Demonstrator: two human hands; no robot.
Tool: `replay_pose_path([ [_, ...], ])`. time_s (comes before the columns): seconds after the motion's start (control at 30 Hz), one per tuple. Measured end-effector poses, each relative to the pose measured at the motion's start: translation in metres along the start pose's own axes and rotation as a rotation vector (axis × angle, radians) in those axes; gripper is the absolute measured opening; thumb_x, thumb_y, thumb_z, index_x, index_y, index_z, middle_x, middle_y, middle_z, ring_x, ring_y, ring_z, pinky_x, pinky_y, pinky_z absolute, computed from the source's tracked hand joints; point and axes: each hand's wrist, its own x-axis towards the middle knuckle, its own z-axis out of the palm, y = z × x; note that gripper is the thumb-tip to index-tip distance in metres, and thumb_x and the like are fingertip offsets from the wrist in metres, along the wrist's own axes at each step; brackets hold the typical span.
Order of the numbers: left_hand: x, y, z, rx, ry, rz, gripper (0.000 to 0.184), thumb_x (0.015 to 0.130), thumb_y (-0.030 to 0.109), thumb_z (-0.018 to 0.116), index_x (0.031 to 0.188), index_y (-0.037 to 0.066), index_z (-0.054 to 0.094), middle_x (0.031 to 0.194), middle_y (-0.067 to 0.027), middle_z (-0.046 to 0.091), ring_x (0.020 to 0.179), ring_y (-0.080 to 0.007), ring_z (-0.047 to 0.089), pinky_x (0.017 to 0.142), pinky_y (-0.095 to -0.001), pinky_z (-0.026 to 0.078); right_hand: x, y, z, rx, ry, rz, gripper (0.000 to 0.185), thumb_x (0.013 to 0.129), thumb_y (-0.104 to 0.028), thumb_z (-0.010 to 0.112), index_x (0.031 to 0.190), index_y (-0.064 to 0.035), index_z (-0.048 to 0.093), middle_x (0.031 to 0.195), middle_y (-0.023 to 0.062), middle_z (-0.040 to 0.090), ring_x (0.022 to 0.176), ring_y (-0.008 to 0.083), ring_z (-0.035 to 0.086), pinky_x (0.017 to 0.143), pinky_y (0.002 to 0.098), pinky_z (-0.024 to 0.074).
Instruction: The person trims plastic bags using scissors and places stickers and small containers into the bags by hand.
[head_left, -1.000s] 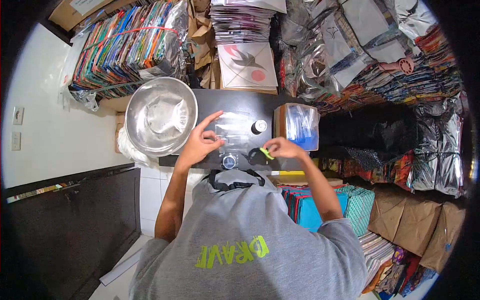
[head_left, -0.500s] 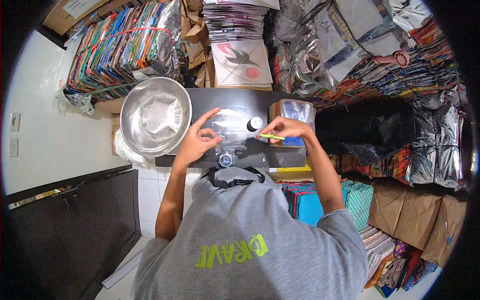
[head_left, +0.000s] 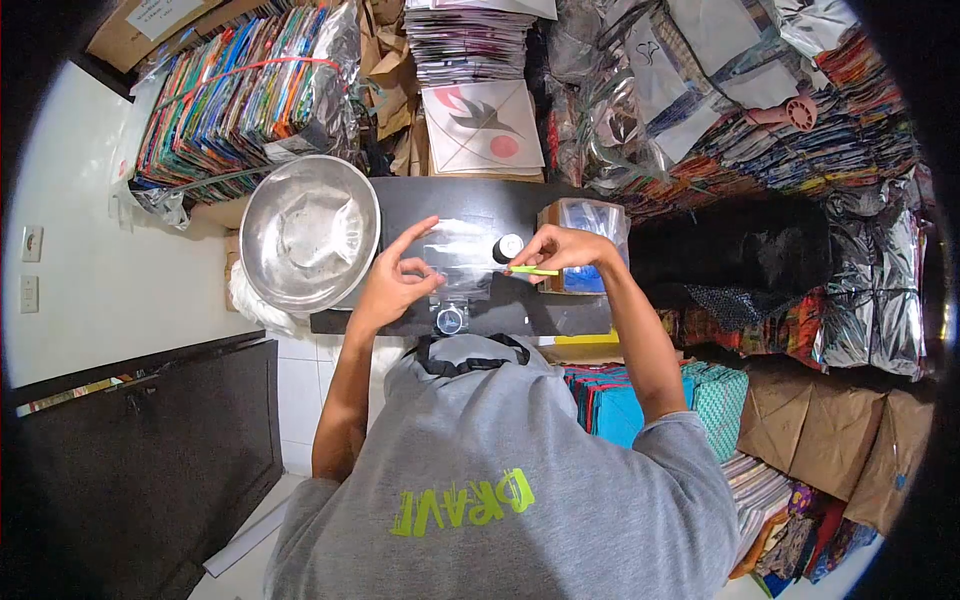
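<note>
A clear plastic sheet lies on the dark table. My left hand rests at its left edge, index finger stretched out and thumb apart from it. My right hand pinches a thin lime-green tool, its tip pointing left over the sheet's right edge. Just beyond that tip stands a small dark container with a white top. A round item with a dark face sits near the table's front edge, below the sheet.
A large metal bowl is at the left of the table. On the right sits a box of clear plastic packets. Behind are a stack of printed sheets and bundled colourful packs.
My right hand has lifted the lime-green tool from near the table's front and brought it up to the sheet's right edge beside the container. My left hand stays at the sheet.
</note>
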Motion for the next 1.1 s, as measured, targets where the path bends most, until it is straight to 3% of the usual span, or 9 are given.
replay_pose_path([
  [0.07, 0.0, 0.001, 0.001, 0.009, -0.004, 0.004, 0.08, 0.085, -0.01, 0.071, 0.156, 0.007, 0.039, 0.156, -0.0103, 0.043, 0.085, -0.0064, 0.062, 0.073, -0.0216, 0.06, 0.001, 0.005, -0.005, -0.007, -0.007, 0.001, 0.039, 0.091, -0.015, 0.075, 0.128, -0.0035, 0.071, 0.077, -0.0049, 0.064, 0.072, 0.0025, 0.054, 0.068, 0.0228, 0.0448],
  [0.13, 0.0, 0.003, 0.002, 0.007, -0.007, 0.001, 0.08, 0.085, -0.01, 0.07, 0.157, 0.007, 0.039, 0.157, -0.011, 0.042, 0.085, -0.0067, 0.063, 0.073, -0.0217, 0.06, 0.003, 0.009, -0.009, -0.036, -0.028, 0.029, 0.046, 0.088, -0.015, 0.081, 0.13, 0.0002, 0.069, 0.092, 0.0018, 0.074, 0.082, 0.006, 0.065, 0.075, 0.0223, 0.0529],
  [0.17, -0.001, 0.003, 0.002, 0.007, -0.007, 0.001, 0.08, 0.085, -0.01, 0.07, 0.157, 0.007, 0.039, 0.157, -0.011, 0.042, 0.085, -0.0067, 0.063, 0.073, -0.0217, 0.06, 0.002, 0.011, -0.01, -0.036, -0.028, 0.029, 0.046, 0.088, -0.015, 0.081, 0.13, 0.0002, 0.069, 0.092, 0.0018, 0.074, 0.082, 0.006, 0.065, 0.075, 0.0223, 0.0529],
  [0.27, -0.001, 0.003, 0.003, -0.005, -0.006, 0.004, 0.08, 0.085, -0.011, 0.07, 0.157, 0.007, 0.038, 0.157, -0.0114, 0.042, 0.085, -0.0069, 0.063, 0.073, -0.0219, 0.06, 0.0, 0.001, -0.01, -0.07, -0.021, 0.069, 0.043, 0.088, -0.011, 0.08, 0.129, 0.0003, 0.069, 0.091, 0.001, 0.074, 0.081, 0.0049, 0.064, 0.071, 0.0217, 0.0514],
  [0.43, -0.002, 0.004, 0.004, -0.009, 0.002, 0.0, 0.08, 0.085, -0.011, 0.069, 0.156, 0.006, 0.038, 0.158, -0.0108, 0.041, 0.086, -0.0072, 0.063, 0.074, -0.022, 0.059, 0.004, -0.009, -0.008, -0.031, -0.088, 0.045, 0.045, 0.088, -0.016, 0.082, 0.129, -0.0005, 0.07, 0.084, -0.0026, 0.07, 0.075, 0.0031, 0.058, 0.065, 0.0216, 0.0449],
  [1.1, -0.007, 0.009, 0.003, 0.012, 0.011, 0.024, 0.082, 0.084, -0.012, 0.071, 0.157, 0.006, 0.038, 0.157, -0.0133, 0.042, 0.084, -0.0065, 0.062, 0.071, -0.0205, 0.057, 0.024, -0.02, -0.003, -0.054, -0.124, 0.045, 0.041, 0.088, -0.016, 0.082, 0.125, -0.0024, 0.073, 0.076, -0.0044, 0.066, 0.068, 0.0023, 0.052, 0.061, 0.0229, 0.0405],
])
